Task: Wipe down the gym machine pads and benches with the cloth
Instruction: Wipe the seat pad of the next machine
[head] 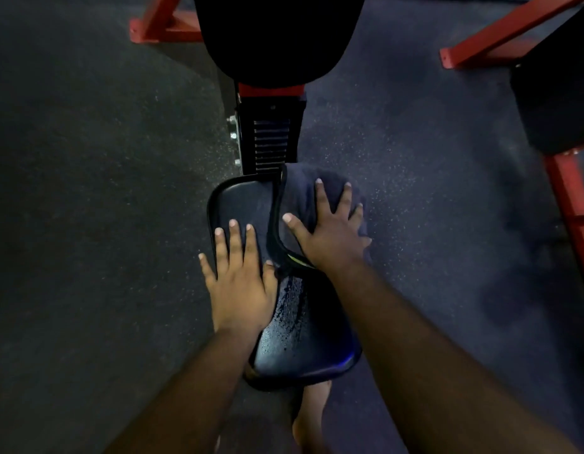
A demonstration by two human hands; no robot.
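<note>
A black padded seat (303, 335) of a gym bench runs from the middle of the view toward me, with wet droplets on its near half. A dark blue cloth (300, 198) lies over the seat's far right part. My right hand (329, 231) presses flat on the cloth with fingers spread. My left hand (241, 273) rests flat on the bare left side of the seat, fingers apart, holding nothing. The bench's black back pad (274, 37) rises beyond the seat.
A black and red bench post (267, 136) with bolts joins seat and back pad. Red frame bars (159, 24) stand at the back left and right (500, 37). Another black pad (555, 93) on a red frame is at the right. Dark speckled rubber floor (87, 191) surrounds the bench.
</note>
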